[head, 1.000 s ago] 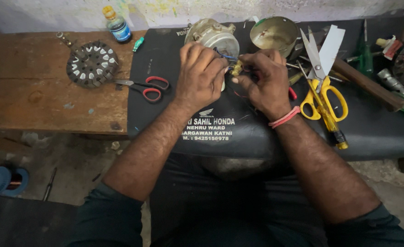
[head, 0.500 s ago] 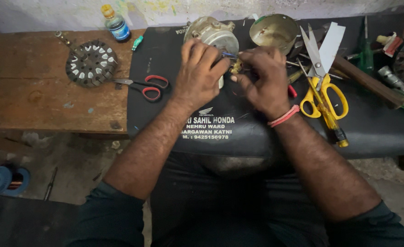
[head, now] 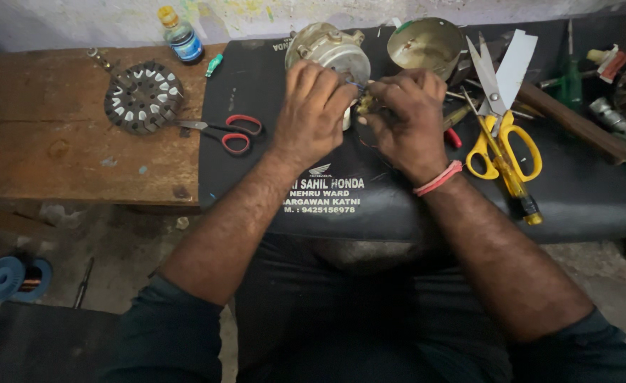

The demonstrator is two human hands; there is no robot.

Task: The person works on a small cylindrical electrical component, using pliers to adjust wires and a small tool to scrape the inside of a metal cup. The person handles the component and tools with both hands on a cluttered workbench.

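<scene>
My left hand point(head: 314, 113) and my right hand point(head: 403, 113) meet over a black seat cushion point(head: 398, 191). Their fingertips pinch a small brass-coloured part with thin wires point(head: 365, 105) between them; both hands grip it. Just behind the hands stands a round grey metal motor housing point(head: 325, 47), and the wires seem to lead to it. A pink band circles my right wrist. My fingers hide most of the small part.
A round wound stator point(head: 143, 96) and red-handled scissors point(head: 226, 132) lie left on the wooden bench point(head: 58, 156). Yellow-handled scissors point(head: 501, 135), a metal bowl-shaped cover point(head: 426, 44), a wooden-handled tool point(head: 575, 124), screwdrivers and a small bottle point(head: 182, 37) surround the hands. A blue spool point(head: 4, 278) lies on the floor.
The hands stay together on the small part with only slight finger shifts. Nothing else has moved.
</scene>
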